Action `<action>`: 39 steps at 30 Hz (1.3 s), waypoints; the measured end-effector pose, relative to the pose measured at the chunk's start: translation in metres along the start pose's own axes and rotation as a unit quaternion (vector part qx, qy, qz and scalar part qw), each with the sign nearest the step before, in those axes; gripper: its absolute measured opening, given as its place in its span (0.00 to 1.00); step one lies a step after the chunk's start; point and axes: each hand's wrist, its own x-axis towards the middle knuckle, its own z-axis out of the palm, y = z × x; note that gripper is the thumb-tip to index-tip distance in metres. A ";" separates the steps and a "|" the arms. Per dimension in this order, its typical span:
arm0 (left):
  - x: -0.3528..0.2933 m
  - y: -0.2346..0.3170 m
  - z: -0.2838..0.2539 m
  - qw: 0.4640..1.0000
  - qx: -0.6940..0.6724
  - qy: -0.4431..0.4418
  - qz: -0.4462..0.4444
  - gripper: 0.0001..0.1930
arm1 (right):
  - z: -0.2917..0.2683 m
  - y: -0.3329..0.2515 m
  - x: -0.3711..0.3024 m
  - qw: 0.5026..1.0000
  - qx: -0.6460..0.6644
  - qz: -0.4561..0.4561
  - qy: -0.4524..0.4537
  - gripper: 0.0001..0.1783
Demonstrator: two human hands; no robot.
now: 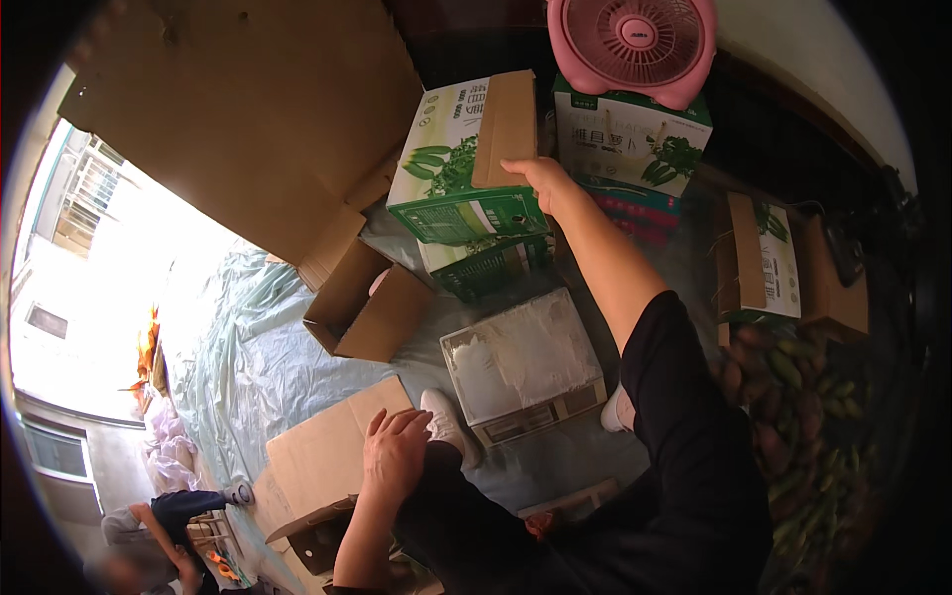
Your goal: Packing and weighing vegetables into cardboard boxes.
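My right hand [540,180] reaches far forward and grips the brown flap [504,129] of a green and white carton [446,164] printed with vegetables. That carton sits on top of a similar green carton [493,266]. My left hand [395,451] hovers near my left knee, over the edge of a flattened brown cardboard piece [327,446]; its fingers are stretched out and nothing is in them. Between my feet stands a low scale [521,352] with a pale, scuffed top. What lies inside the gripped carton is hidden.
A pink fan [635,40] stands on another carton [630,144] at the back. Left of the scale is an open brown box [372,317]. Loose, long vegetables [793,426] lie in a pile at right. Plastic sheeting [268,347] covers the floor; a person [169,521] sits at lower left.
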 end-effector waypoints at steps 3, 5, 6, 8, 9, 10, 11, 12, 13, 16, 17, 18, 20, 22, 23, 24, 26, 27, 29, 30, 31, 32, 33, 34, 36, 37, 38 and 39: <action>0.001 0.004 -0.001 1.000 -0.009 0.012 0.010 0.15 | 0.006 -0.011 -0.023 0.988 0.088 0.017 -0.128 0.21; -0.005 0.000 0.001 1.000 -0.003 0.029 0.010 0.14 | 0.015 -0.029 -0.068 0.969 0.141 -0.004 -0.202 0.19; -0.006 0.000 0.001 1.000 -0.007 0.028 0.009 0.14 | 0.011 -0.037 -0.091 0.970 0.137 -0.002 -0.201 0.19; -0.007 0.002 0.000 0.999 -0.007 0.048 0.023 0.14 | 0.001 -0.050 -0.135 0.975 0.045 -0.034 -0.217 0.19; -0.009 0.001 0.001 0.998 -0.008 0.058 0.024 0.13 | -0.002 -0.047 -0.149 0.975 0.042 -0.032 -0.217 0.19; -0.011 0.000 0.002 0.998 -0.012 0.057 0.021 0.13 | -0.007 -0.042 -0.162 0.968 -0.001 -0.044 -0.248 0.19; -0.013 0.000 0.002 0.997 -0.002 0.073 0.023 0.13 | -0.013 -0.038 -0.175 0.958 -0.044 -0.055 -0.280 0.19; -0.016 0.000 0.001 0.996 0.009 0.087 0.024 0.13 | -0.021 -0.033 -0.188 0.957 -0.046 -0.051 -0.282 0.19; -0.017 -0.003 0.003 0.994 0.014 0.104 0.030 0.13 | -0.030 -0.027 -0.200 0.943 -0.103 -0.079 -0.306 0.19; -0.020 -0.003 0.002 0.987 0.017 0.150 0.048 0.15 | -0.058 -0.022 -0.234 0.913 -0.196 -0.098 -0.344 0.18; -0.023 -0.001 0.001 0.989 0.016 0.144 0.040 0.15 | -0.064 -0.026 -0.248 0.871 -0.330 -0.143 -0.334 0.18; -0.025 0.003 -0.001 0.985 -0.006 0.166 0.046 0.17 | -0.071 -0.027 -0.259 0.813 -0.455 -0.184 -0.315 0.18; -0.031 0.013 -0.005 0.982 -0.030 0.180 0.044 0.19 | -0.085 -0.011 -0.267 0.782 -0.494 -0.221 -0.308 0.17; -0.029 0.027 -0.006 0.975 -0.004 0.214 0.066 0.24 | -0.102 0.007 -0.266 0.709 -0.560 -0.312 -0.294 0.16; -0.029 0.033 -0.004 0.976 -0.007 0.207 0.064 0.24 | -0.107 0.013 -0.267 0.711 -0.560 -0.305 -0.296 0.16; -0.030 0.037 -0.002 0.976 0.003 0.211 0.061 0.26 | -0.110 0.018 -0.267 0.685 -0.583 -0.319 -0.300 0.15; -0.033 0.047 0.003 0.976 0.013 0.209 0.057 0.28 | -0.113 0.031 -0.263 0.661 -0.602 -0.328 -0.307 0.14; -0.031 0.054 0.009 0.978 0.022 0.200 0.048 0.30 | -0.117 0.040 -0.259 0.646 -0.610 -0.332 -0.317 0.14; -0.030 0.059 0.024 0.983 0.010 0.177 0.039 0.34 | -0.126 0.055 -0.255 0.616 -0.638 -0.317 -0.335 0.14; -0.031 0.060 0.031 0.984 0.008 0.172 0.040 0.34 | -0.127 0.061 -0.252 0.619 -0.638 -0.312 -0.336 0.14; -0.032 0.062 0.038 0.988 0.022 0.148 0.024 0.35 | -0.130 0.069 -0.249 0.602 -0.654 -0.309 -0.338 0.14; -0.032 0.064 0.044 0.992 0.036 0.125 0.008 0.36 | -0.133 0.077 -0.246 0.585 -0.669 -0.306 -0.341 0.14; -0.031 0.065 0.048 0.994 0.032 0.105 -0.002 0.38 | -0.136 0.083 -0.242 0.588 -0.670 -0.301 -0.339 0.14; -0.029 0.065 0.054 0.995 0.030 0.100 0.003 0.38 | -0.140 0.090 -0.240 0.587 -0.678 -0.296 -0.328 0.13; -0.025 0.061 0.065 0.997 0.049 0.058 -0.018 0.37 | -0.146 0.099 -0.234 0.590 -0.687 -0.282 -0.317 0.13; -0.022 0.062 0.067 0.997 0.050 0.050 -0.019 0.37 | -0.146 0.098 -0.234 0.575 -0.708 -0.270 -0.309 0.13; -0.018 0.062 0.070 0.997 0.066 0.041 -0.022 0.36 | -0.148 0.098 -0.233 0.560 -0.729 -0.256 -0.300 0.13; -0.014 0.059 0.075 0.998 0.060 0.026 -0.025 0.35 | -0.151 0.101 -0.231 0.557 -0.725 -0.278 -0.294 0.16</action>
